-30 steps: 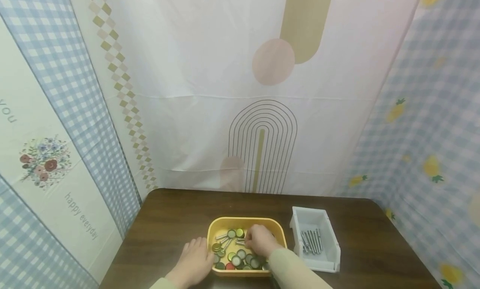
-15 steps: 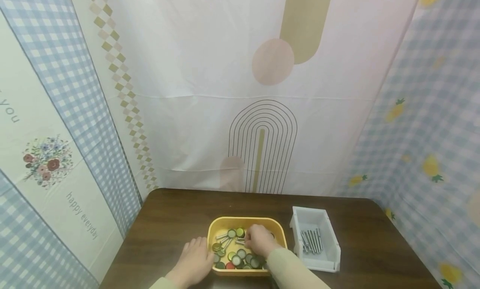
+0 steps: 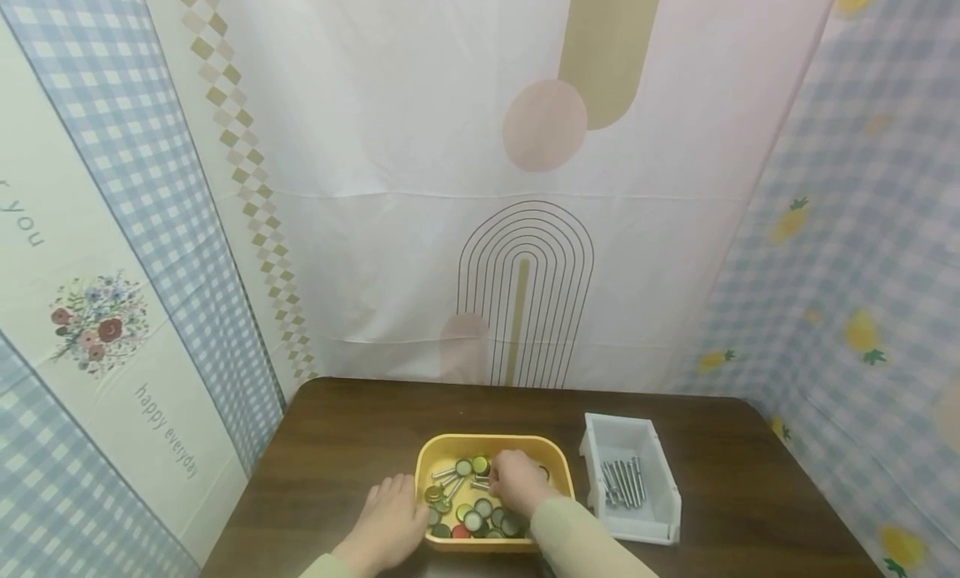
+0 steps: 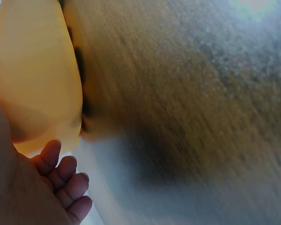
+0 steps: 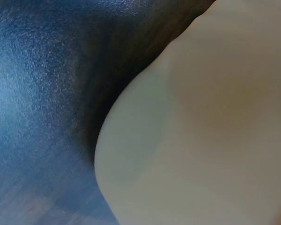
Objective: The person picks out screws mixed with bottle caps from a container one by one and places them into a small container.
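Note:
My right hand point(image 3: 519, 481) reaches down into the yellow bin point(image 3: 491, 545), its fingers bent among bottle caps point(image 3: 483, 507) and silver bolts point(image 3: 453, 482). Its fingertips are hidden behind the knuckles, right by several bolts lying in the bin; I cannot tell whether they pinch one. Against the bin's left wall lies my left hand point(image 3: 390, 515), fingers relaxed. In the left wrist view the same hand point(image 4: 56, 187) shows loosely bent fingers next to the yellow wall point(image 4: 40, 70). The right wrist view holds mostly a pale sleeve point(image 5: 192, 131). The caps are green, yellow, silvery and one red.
A white open-front bin point(image 3: 663, 486) stands just right of the yellow one, with a row of silver bolts point(image 3: 624, 482) in it. Both stand on a dark wooden table point(image 3: 352, 428). Patterned cloths point(image 3: 390, 261) hang behind and at both sides.
The head view has shifted very slightly. Both hands and the things in the bins look the same as before.

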Demonstrator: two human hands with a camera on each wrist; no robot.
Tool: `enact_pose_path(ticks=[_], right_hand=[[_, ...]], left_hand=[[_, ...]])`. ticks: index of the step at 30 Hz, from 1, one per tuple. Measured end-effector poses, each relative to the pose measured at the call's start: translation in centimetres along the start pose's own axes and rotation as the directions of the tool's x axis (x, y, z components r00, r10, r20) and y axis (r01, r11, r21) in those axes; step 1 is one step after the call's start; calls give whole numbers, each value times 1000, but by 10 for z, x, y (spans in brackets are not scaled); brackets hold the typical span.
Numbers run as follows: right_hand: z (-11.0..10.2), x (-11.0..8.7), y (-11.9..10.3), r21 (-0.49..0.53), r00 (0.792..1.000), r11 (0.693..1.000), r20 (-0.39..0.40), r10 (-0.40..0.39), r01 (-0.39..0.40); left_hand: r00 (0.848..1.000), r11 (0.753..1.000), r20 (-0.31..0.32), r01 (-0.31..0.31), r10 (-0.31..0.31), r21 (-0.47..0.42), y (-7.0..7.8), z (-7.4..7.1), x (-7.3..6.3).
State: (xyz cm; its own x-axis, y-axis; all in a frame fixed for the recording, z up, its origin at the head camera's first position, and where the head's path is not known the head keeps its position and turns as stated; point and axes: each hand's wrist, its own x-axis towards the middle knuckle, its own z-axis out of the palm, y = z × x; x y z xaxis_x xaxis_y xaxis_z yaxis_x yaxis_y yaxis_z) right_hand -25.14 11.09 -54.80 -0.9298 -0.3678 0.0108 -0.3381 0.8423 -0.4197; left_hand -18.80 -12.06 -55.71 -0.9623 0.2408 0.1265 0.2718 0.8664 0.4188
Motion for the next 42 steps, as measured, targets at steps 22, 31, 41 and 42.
enact_pose_path(ticks=[22, 31, 41, 42], right_hand=[[1, -1, -3, -34, 999, 999, -11, -38, 38], [-1, -3, -5, -60, 998, 997, 46, -35, 38], [-37, -13, -3, -42, 999, 998, 34, -39, 40], [-41, -14, -1, -23, 999, 999, 30, -37, 38]], left_hand=[[1000, 1000, -17, -10, 10, -5, 3, -2, -2], [1000, 1000, -18, 1, -1, 12, 1, 2, 1], [1000, 998, -25, 1, 1, 63, 1, 2, 3], [1000, 998, -26, 2, 0, 64, 1, 2, 3]])
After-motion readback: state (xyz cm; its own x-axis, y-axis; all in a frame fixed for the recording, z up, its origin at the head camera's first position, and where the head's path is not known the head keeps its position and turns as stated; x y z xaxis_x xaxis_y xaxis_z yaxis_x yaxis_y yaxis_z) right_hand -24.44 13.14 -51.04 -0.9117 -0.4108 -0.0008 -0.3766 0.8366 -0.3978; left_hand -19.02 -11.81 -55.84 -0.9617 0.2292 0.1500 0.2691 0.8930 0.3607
